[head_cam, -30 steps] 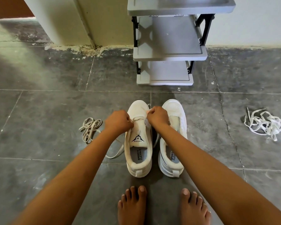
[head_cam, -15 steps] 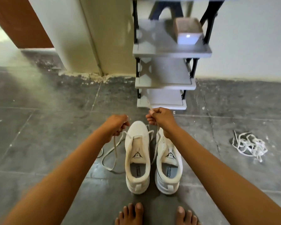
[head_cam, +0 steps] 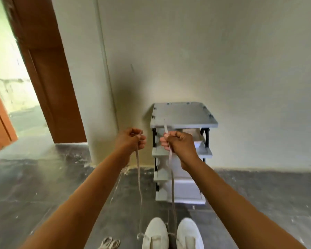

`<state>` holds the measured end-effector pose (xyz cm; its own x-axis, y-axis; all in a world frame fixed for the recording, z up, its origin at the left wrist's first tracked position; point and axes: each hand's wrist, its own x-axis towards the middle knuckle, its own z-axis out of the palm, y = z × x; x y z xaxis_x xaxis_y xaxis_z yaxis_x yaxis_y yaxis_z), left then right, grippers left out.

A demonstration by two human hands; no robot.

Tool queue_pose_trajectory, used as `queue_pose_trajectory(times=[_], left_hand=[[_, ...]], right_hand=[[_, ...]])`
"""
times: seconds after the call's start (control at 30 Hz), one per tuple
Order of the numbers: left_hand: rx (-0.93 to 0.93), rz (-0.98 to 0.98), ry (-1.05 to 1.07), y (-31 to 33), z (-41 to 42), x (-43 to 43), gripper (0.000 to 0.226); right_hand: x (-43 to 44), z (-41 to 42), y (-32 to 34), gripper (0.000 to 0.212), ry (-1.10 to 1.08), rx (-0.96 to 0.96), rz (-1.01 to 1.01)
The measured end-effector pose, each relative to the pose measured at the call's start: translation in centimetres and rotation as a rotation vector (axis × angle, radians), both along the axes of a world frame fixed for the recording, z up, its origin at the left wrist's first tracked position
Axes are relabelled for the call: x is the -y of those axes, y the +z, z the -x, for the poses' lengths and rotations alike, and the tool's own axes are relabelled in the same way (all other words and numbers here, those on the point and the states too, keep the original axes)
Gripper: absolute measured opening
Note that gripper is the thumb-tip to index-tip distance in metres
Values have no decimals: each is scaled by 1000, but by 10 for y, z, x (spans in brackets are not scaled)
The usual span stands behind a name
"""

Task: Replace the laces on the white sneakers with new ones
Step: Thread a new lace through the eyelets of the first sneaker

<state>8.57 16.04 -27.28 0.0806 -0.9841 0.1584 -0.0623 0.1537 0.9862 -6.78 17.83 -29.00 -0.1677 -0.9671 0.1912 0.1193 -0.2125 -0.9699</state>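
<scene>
Two white sneakers stand side by side at the bottom edge, the left sneaker (head_cam: 155, 234) and the right sneaker (head_cam: 189, 234), only their toes showing. A beige lace (head_cam: 172, 186) runs up from the left sneaker in two strands. My left hand (head_cam: 131, 140) grips one strand, raised high in front of the wall. My right hand (head_cam: 180, 143) grips the other strand, whose tip sticks up above my fist. Both strands hang taut down toward the shoe. A bundled lace (head_cam: 109, 243) lies on the floor left of the sneakers.
A grey shoe rack (head_cam: 183, 121) with black posts stands against the cream wall straight ahead. A brown door frame (head_cam: 48, 78) and an open doorway are at the left. The floor is dark grey tile (head_cam: 43, 186).
Both hands have risen far above the sneakers, pulling the lace ends up and taut. The view has tilted upward, so the shoes dropped to the bottom edge and the pile of laces at right left the view.
</scene>
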Motion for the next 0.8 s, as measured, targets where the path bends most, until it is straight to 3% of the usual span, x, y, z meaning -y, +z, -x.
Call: queue_pose_trajectory(times=[0.37, 0.8], left_hand=[[157, 372, 53, 129, 17, -20, 10], [228, 400, 111, 134, 12, -26, 9]], right_hand=[[-10, 1, 114, 7, -130, -203, 368], [-6, -11, 136, 10, -157, -422, 406]])
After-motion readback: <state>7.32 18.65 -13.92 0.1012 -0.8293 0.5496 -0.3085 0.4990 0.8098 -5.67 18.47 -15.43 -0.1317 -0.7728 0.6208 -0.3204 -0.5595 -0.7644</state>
